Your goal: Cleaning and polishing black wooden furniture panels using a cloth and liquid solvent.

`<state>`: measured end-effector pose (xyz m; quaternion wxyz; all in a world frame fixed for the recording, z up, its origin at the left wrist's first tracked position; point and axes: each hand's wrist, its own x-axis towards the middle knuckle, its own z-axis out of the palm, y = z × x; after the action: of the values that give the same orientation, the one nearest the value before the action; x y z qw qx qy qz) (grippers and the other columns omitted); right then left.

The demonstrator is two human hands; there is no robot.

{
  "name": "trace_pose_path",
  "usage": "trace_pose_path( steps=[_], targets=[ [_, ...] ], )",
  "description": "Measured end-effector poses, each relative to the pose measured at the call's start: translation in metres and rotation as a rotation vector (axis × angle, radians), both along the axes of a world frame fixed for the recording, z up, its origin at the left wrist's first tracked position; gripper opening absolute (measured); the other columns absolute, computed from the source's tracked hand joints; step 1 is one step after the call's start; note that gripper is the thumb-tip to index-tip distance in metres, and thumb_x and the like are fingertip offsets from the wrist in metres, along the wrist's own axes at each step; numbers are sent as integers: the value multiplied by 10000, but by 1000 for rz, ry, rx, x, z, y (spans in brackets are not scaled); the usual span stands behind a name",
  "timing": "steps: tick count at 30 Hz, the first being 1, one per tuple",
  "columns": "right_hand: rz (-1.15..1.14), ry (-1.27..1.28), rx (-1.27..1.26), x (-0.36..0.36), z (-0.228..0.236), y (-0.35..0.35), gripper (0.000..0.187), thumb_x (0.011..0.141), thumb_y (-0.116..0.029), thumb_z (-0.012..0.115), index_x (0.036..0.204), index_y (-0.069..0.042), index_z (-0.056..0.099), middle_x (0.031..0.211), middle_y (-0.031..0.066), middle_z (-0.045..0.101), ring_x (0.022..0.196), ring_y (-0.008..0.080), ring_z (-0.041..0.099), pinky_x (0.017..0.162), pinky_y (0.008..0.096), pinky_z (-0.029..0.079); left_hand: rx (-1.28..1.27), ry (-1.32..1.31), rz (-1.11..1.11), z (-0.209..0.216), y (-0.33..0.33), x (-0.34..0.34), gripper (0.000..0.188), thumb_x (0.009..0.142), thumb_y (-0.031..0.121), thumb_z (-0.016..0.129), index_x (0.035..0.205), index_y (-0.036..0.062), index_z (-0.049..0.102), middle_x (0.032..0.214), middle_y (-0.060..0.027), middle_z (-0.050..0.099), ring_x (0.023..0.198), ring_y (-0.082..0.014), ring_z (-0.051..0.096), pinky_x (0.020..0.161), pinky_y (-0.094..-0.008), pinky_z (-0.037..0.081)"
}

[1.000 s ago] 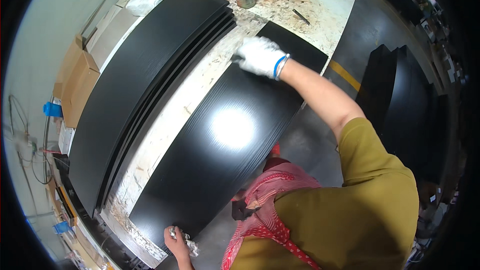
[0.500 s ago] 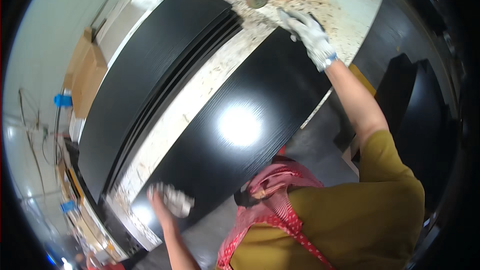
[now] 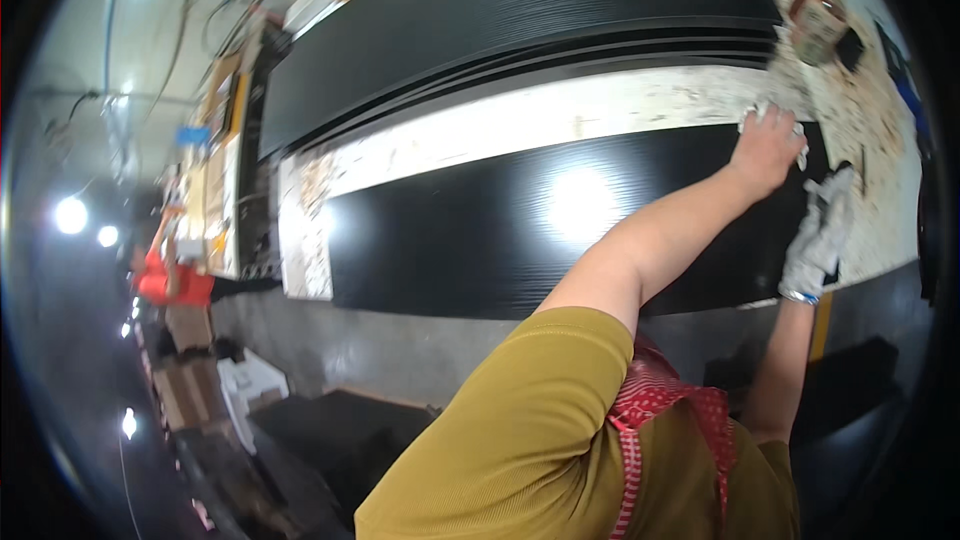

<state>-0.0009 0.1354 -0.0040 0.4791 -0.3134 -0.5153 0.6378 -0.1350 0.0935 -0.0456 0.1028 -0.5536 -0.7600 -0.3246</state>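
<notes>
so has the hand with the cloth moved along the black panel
Yes. The left hand with its cloth has gone from the opposite end of the panel to the end by the gloved right hand.

A single head-worn fisheye view is given, looking down and forward over the shoulder, close above the black panel [image 3: 520,230] on the bench [image 3: 560,120]; edges are bent at the rim.
</notes>
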Motion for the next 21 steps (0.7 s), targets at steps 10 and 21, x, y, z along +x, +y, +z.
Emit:
trace_pose_path(
  steps=[10, 21],
  targets=[
    [113, -235, 195, 0, -16, 14, 509, 1024, -241, 394, 1441, 44, 333, 1512, 149, 349, 1360, 222, 392, 1069, 343, 370, -360, -92, 595, 31, -332, -120, 296, 860, 198, 597, 1149, 137, 592, 1320, -147, 468, 1269, -314, 424, 999, -572, 354],
    [314, -279, 542, 53, -99, 134, 501, 1011, -184, 339, 1455, 44, 295, 1529, 140, 309, 1365, 242, 376, 1140, 339, 296, -744, 23, 1410, 39, -703, -217, 280, 950, 282, 459, 1160, 138, 573, 1188, -141, 546, 1124, -331, 527, 928, -545, 389]
  ],
)
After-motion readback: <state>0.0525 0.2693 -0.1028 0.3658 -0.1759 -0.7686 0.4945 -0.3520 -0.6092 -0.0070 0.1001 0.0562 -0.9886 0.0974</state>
